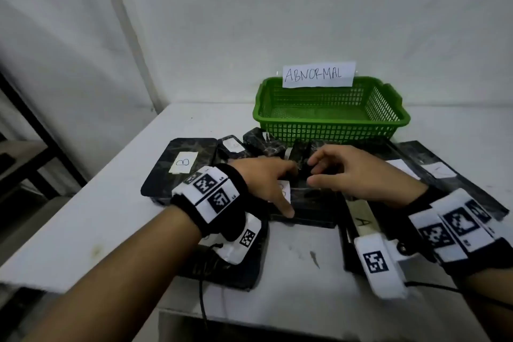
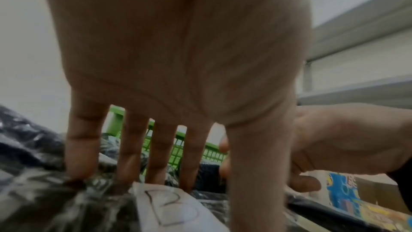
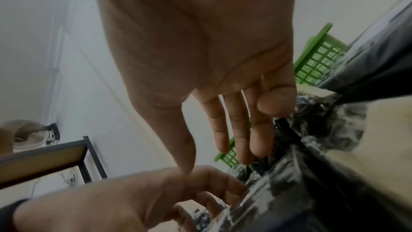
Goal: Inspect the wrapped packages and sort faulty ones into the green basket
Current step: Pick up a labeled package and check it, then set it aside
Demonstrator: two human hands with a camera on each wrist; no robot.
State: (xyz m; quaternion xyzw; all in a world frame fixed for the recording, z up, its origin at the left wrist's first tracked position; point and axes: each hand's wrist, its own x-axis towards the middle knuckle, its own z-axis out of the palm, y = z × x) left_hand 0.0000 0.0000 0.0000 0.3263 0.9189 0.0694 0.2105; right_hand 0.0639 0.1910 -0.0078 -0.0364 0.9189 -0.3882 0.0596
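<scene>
We see left hand [image 1: 266,178] fingers straight, tips pressing B-labelled package [image 2: 169,205] mid-surface. Right hand [image 1: 358,172] fingers loosely bent, reaching small dark package [image 1: 301,159] between hands; whether it pinches, we cannot tell, contact hidden. Green basket [image 1: 330,130] at far edge of surface [image 1: 91,219], behind packages. Other labels blurred, partly covered by wrists.

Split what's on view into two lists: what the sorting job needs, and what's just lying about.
For the job: wrapped packages, green basket, ABNORMAL sign, left hand, right hand.

Lying about: black shelf frame, table.
</scene>
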